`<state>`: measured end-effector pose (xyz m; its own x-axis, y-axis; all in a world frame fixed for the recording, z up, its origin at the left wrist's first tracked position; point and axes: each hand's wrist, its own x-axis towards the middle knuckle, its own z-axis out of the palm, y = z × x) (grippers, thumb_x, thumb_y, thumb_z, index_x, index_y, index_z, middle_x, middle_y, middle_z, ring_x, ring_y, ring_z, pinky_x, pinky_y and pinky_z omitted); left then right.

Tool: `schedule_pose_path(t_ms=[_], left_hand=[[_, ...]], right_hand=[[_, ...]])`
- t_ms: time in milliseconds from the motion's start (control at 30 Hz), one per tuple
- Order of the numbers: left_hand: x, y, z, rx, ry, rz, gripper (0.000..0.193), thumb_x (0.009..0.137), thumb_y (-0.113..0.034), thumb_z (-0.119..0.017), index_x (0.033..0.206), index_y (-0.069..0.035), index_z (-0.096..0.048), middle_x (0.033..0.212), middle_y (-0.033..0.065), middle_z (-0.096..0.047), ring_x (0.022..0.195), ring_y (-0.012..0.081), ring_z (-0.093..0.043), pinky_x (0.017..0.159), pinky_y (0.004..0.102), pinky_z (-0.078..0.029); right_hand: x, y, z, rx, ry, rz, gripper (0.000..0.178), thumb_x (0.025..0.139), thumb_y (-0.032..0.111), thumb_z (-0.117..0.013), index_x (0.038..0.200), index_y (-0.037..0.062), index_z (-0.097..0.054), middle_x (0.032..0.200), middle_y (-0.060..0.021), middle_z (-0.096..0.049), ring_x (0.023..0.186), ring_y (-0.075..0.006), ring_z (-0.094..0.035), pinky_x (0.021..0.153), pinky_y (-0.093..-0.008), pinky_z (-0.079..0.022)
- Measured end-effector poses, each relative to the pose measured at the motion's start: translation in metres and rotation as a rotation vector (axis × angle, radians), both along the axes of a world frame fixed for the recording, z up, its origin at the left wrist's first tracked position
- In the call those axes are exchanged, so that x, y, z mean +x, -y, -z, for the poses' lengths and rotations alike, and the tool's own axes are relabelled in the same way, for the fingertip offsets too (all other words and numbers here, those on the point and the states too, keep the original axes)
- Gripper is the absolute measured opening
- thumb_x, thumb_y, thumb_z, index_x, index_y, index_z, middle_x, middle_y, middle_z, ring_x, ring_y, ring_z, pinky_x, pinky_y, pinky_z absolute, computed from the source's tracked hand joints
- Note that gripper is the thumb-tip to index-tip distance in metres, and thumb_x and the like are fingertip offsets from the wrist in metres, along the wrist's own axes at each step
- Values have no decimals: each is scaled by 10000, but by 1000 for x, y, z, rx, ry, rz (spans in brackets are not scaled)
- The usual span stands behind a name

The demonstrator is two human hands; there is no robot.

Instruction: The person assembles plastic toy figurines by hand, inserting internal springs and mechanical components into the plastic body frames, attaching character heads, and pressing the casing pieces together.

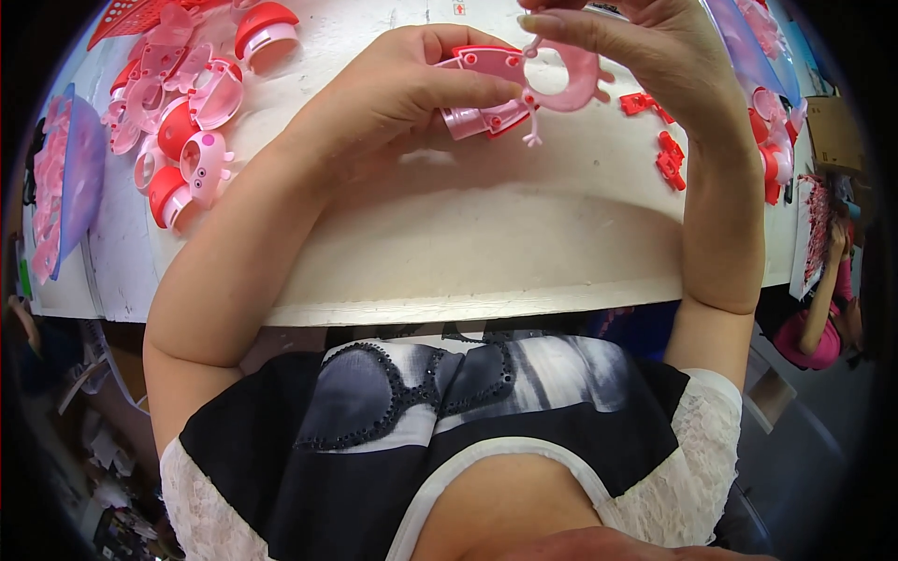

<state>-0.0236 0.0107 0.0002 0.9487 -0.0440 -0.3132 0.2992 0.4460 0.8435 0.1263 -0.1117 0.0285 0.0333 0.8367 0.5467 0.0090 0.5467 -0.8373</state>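
My left hand (402,89) is closed around a red and pink plastic toy body shell (496,64), with the thumb pressed along its open inner side. Against the shell's right end sits a pale pink toy head part (585,79) with a large round opening. A small pink toy arm (533,128) with a splayed end sticks down below the thumb. Above, my right hand (645,47) has its fingertips pinched at the top of the head part, by a small pink piece (532,45). Its fingers partly leave the upper frame, so the exact grip is hidden.
Red and pink toy parts (178,122) lie piled at the left. Small red pieces (670,161) rest beside my right forearm. A bluish bin (82,178) of pink parts stands far left; more parts (772,140) lie right. Another person (816,327) works at the right.
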Motion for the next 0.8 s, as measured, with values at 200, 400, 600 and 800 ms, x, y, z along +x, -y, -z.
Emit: schedule_pose_path(t_ms=[200,400,600,800], left_hand=[[3,5,-7,21,35,-39,323,747,-111,-664,1010,47,-561,911,107,-620,823,151,-618,730,253,-504],[1,3,-6,50,-14,-54,323,744,-113,-668,1007,44,-566,905,108,-621,823,149,-618,741,256,-510],[1,6,0,52,7,-62,342,742,-119,-679,1020,43,-563,909,105,-620,830,148,-615,735,267,-518],[3,7,1,74,39,-6,355,774,-96,-654,1088,25,-542,970,94,-610,848,137,-610,777,258,-512]], right_hand=[[-16,15,-36,-687,243,485,92,756,38,-659,831,-4,-626,748,-33,-617,690,-70,-566,621,-183,-446],[-14,10,-29,-780,202,515,97,755,48,-664,834,5,-628,749,-38,-622,690,-73,-576,609,-186,-453],[-16,12,-26,-736,199,492,102,757,48,-661,831,-11,-624,745,-44,-624,688,-83,-577,624,-194,-459],[-20,14,-33,-772,355,492,97,746,28,-659,819,-24,-623,741,-56,-624,685,-94,-580,637,-205,-465]])
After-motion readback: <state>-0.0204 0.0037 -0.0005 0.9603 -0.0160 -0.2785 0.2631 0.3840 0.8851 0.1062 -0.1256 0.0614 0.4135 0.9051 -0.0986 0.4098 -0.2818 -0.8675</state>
